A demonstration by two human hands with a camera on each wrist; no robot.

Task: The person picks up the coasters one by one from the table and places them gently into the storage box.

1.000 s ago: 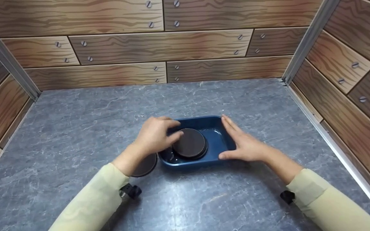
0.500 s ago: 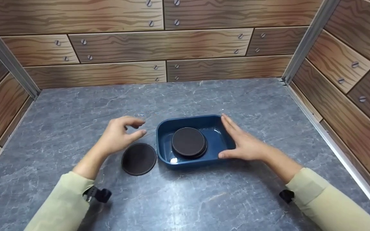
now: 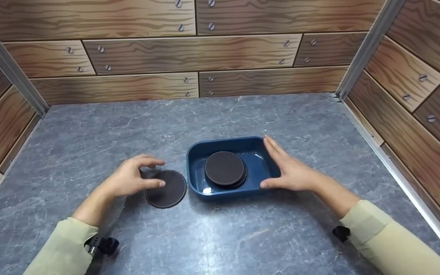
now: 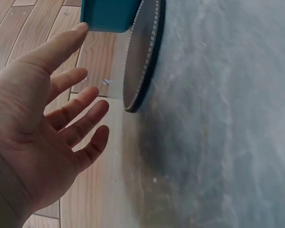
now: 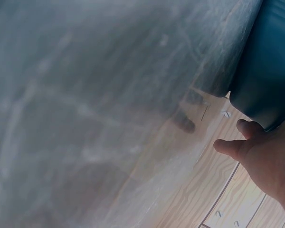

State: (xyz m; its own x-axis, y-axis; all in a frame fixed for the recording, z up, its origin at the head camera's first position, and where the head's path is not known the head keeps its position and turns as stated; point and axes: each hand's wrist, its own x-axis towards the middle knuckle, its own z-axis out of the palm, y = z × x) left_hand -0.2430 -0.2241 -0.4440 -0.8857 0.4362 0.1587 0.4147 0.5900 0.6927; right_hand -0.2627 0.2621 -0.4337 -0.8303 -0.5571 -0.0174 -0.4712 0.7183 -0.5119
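A dark brown round coaster [image 3: 172,191] with a stitched rim lies on the table just left of a blue rectangular tray [image 3: 197,152]. My left hand [image 3: 130,177] hovers by its left edge, thumb apart from loosely bent fingers, with nothing held. In the left wrist view that coaster [image 4: 142,57] stands beyond the fingertips. Inside the tray sits a small stack of like coasters [image 3: 224,169]. My right hand [image 3: 290,172] holds the tray's right end, thumb at the near rim and fingers along the far corner. Part of this hand [image 5: 270,156] shows beside the tray wall [image 5: 268,66].
The grey marbled table [image 3: 105,133] is bounded by wood-patterned panels [image 3: 139,57] at the back and both sides. Metal posts [image 3: 361,53] stand at the back corners. A dark wrist strap [image 3: 103,244] is on the left sleeve.
My left hand has left the tray, swung left, and come down beside the loose coaster, uncovering it. My right hand and the tray have stayed in place.
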